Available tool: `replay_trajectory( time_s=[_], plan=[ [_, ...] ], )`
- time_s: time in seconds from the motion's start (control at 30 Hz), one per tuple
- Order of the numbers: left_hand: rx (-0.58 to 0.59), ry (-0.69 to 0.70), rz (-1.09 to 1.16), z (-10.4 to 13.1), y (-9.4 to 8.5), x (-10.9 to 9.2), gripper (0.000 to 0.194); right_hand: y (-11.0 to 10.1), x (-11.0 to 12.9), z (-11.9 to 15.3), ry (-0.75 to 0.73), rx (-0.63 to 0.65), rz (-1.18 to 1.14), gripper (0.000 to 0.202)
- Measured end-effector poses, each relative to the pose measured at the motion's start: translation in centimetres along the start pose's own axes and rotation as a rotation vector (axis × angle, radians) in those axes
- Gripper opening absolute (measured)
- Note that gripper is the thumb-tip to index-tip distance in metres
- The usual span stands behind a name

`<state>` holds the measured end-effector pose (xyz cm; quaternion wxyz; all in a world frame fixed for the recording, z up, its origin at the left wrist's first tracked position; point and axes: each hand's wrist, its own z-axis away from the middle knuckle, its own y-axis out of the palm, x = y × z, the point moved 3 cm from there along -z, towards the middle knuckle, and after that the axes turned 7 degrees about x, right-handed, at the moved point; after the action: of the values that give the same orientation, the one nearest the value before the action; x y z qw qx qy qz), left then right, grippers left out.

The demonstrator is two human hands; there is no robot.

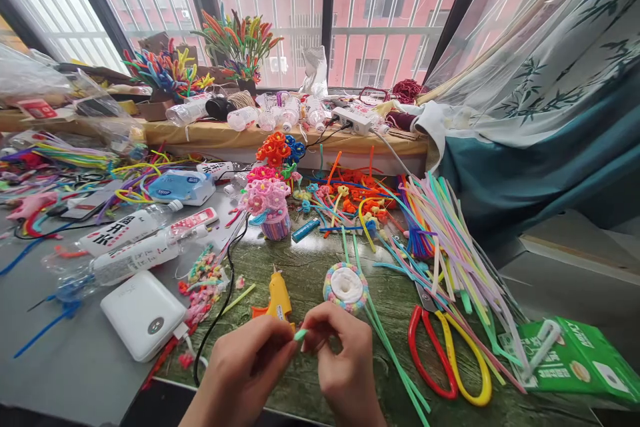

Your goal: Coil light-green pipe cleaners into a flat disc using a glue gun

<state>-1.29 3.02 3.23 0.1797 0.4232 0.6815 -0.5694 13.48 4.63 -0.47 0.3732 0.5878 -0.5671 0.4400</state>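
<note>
At the bottom middle, my left hand (pixel 245 367) and my right hand (pixel 345 360) meet fingertip to fingertip. Both pinch a small light green piece (pixel 301 334); the rest of it is hidden by the fingers. Just beyond my left fingertips lies a yellow glue gun (pixel 279 297), nozzle pointing away. A round pot with a fuzzy pastel rim (pixel 329 283) and white filling stands beyond my right hand. Long pale green stems (pixel 387 340) run beside it on the dark green table (pixel 310 257).
Red and yellow scissors (pixel 433 347) and a green packet (pixel 580 360) lie right. A white power bank (pixel 144 315), a black cable and plastic bottles (pixel 135 257) are left. Further back stand a pink flower pot (pixel 275 225) and bundled stems (pixel 450 233).
</note>
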Motion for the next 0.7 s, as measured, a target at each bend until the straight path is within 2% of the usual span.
replay_trajectory(
  time_s=[0.1,0.27,0.33,0.43,0.5,0.6,0.7],
  plan=[
    [-0.110,-0.021,0.084,0.1,0.7,-0.4,0.011,0.4,-0.1,0.2,0.126,-0.066,-0.205,0.010],
    [-0.221,-0.001,0.104,-0.1,0.9,-0.7,0.008,1.2,-0.1,0.3,0.210,-0.156,-0.457,0.022],
    [-0.174,0.043,0.032,-0.3,0.5,-0.6,0.007,1.0,-0.2,0.2,0.228,-0.112,-0.511,0.026],
    [-0.027,0.109,-0.067,-0.8,-0.3,-0.5,0.011,0.0,-0.3,-0.1,0.276,0.065,-0.514,0.028],
    [0.051,0.165,-0.125,-1.1,-0.8,-0.7,0.013,-0.9,-0.2,-0.2,0.297,0.181,-0.403,0.026],
    [0.137,0.270,-0.202,-1.7,-1.3,-1.4,0.014,-2.1,0.5,-0.2,0.236,0.236,-0.131,0.024],
    [0.216,0.316,-0.243,-2.2,-1.1,-1.9,0.017,-2.6,1.1,-0.1,0.175,0.253,0.024,0.019]
  ],
)
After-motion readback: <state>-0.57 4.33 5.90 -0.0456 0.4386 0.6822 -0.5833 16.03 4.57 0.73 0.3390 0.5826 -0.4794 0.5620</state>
